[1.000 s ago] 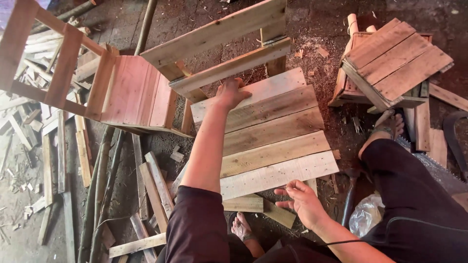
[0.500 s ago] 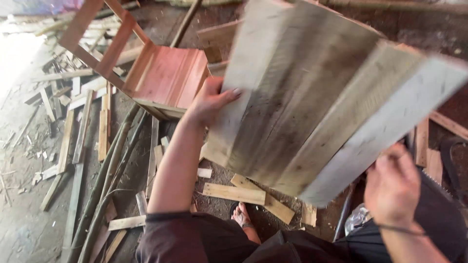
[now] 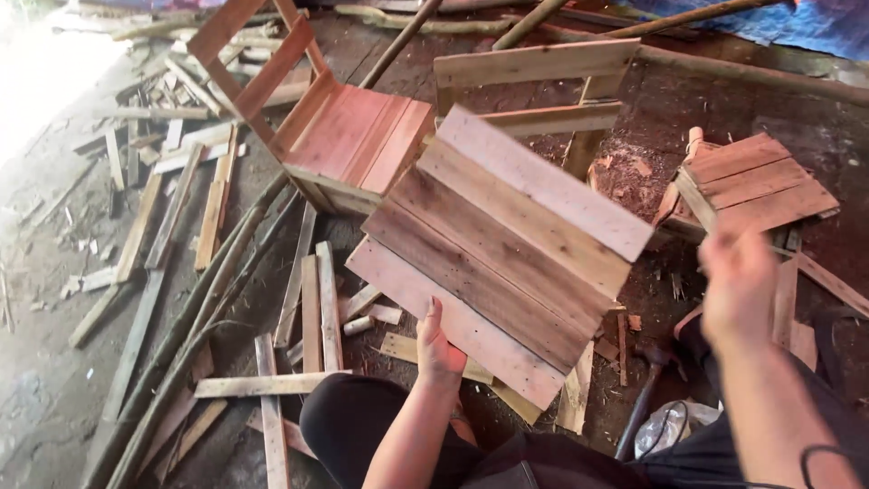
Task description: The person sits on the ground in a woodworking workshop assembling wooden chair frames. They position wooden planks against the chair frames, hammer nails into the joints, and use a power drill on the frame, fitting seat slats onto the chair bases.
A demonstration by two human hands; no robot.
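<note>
The left hand (image 3: 439, 349) now grips the near edge of the slatted plank panel (image 3: 502, 240), swung down from close before the camera, while the right hand (image 3: 738, 285), blurred and empty, has let go, right of the panel, which tilts above the reddish wooden chair (image 3: 348, 136).

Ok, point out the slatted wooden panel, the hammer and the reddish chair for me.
slatted wooden panel (image 3: 507, 244): head view, on the middle slat of its face.
hammer (image 3: 644, 389): head view, on the handle just below the dark head.
reddish chair (image 3: 358, 136): head view, on the seat boards.
</note>
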